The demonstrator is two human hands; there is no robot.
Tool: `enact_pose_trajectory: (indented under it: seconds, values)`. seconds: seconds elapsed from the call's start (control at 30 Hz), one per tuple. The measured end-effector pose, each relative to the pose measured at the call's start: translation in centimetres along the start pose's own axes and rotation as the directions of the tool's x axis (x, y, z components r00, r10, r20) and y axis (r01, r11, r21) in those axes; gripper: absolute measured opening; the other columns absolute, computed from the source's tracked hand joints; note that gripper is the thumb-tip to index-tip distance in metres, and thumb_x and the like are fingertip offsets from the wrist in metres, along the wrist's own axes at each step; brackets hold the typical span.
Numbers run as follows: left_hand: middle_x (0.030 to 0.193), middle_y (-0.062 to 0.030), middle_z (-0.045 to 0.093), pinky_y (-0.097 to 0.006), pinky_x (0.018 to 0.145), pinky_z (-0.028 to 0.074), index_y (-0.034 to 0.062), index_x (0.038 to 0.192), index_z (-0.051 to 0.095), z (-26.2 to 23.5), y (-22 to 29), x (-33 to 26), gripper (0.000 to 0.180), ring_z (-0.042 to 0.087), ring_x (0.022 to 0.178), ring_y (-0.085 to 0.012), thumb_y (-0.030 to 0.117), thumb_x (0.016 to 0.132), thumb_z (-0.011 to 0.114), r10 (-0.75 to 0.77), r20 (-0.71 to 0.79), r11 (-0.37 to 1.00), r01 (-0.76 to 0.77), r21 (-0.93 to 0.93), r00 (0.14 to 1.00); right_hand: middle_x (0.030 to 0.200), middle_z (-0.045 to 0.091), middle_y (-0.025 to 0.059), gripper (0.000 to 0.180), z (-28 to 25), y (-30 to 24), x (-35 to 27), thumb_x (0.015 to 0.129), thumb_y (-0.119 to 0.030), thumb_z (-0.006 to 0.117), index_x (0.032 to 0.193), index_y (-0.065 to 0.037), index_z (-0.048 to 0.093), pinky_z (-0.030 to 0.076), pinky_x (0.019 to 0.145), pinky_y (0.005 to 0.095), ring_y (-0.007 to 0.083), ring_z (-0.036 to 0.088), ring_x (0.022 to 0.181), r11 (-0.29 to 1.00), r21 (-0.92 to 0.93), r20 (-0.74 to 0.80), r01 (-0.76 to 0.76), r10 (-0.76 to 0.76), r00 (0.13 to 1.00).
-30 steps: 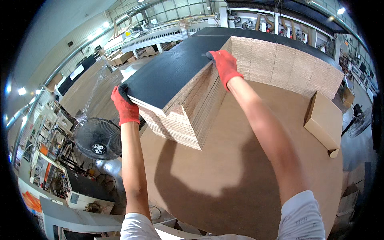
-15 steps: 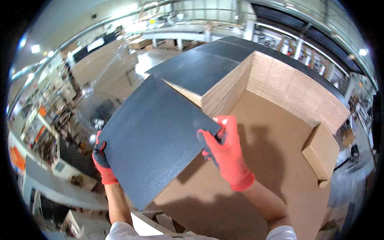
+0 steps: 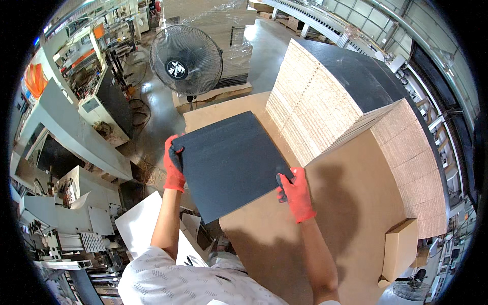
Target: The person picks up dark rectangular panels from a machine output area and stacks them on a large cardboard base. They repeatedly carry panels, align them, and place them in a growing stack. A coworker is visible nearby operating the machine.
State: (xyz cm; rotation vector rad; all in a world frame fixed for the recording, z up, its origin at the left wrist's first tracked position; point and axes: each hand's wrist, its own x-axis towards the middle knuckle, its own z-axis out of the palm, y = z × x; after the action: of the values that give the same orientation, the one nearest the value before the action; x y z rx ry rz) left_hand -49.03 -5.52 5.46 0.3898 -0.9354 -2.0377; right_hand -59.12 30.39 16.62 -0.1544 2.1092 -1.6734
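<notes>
A dark, nearly square board (image 3: 231, 165) is held up between my two gloved hands, over the near left part of a large brown sheet. My left hand (image 3: 174, 162), in a red glove with dark fingertips, grips its left edge. At the right corner, my right hand (image 3: 296, 193) pinches the board in a matching glove. The fingers under the board are hidden. Tall stacks of similar dark-topped boards (image 3: 317, 96) with pale, rough edges stand at the far right, beyond the board I hold.
The brown sheet (image 3: 325, 239) spreads under the stacks. A cardboard box (image 3: 399, 249) stands near its right edge. Beyond the far left side is a black standing fan (image 3: 185, 61), before a plastic-wrapped pallet load (image 3: 208, 20). Grey machinery (image 3: 76, 132) lines the left side, and a white panel (image 3: 145, 223) leans near my left arm.
My view has swung left and down, so the stacks now sit farther right and the fan shows fully. The board stays in both hands and now looks flatter and farther from the stacks.
</notes>
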Motion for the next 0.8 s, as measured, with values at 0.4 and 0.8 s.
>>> enact_pose_trajectory:
  seconds: [0.4,0.8]
  values:
    - [0.151,-0.0066,0.043,-0.048,0.117,0.022,0.0117,0.137,0.050,1.9,-4.7,2.0,0.047,0.035,0.142,-0.0300,0.013,0.090,0.049,0.291,0.061,0.742,-0.265,0.616,0.955,0.093,0.062,0.0096,0.043,0.0,3.1,1.6,0.092,-0.004,0.066,0.128,-0.003,0.043,0.055,0.063,0.0315,0.0167,0.064,0.075,0.951,0.274,-0.327,0.146,-0.050,0.944]
    - [0.118,-0.0125,0.066,-0.039,0.105,0.041,-0.0006,0.116,0.062,5.5,-1.7,5.5,0.029,0.059,0.115,-0.0253,0.012,0.095,0.047,0.410,0.006,0.885,-0.399,0.241,0.912,0.102,0.058,0.0094,0.025,10.1,3.3,-6.1,0.086,-0.008,0.068,0.103,-0.002,0.050,0.044,0.089,0.0363,0.0215,0.055,0.097,0.913,0.385,-0.347,0.136,0.006,0.938]
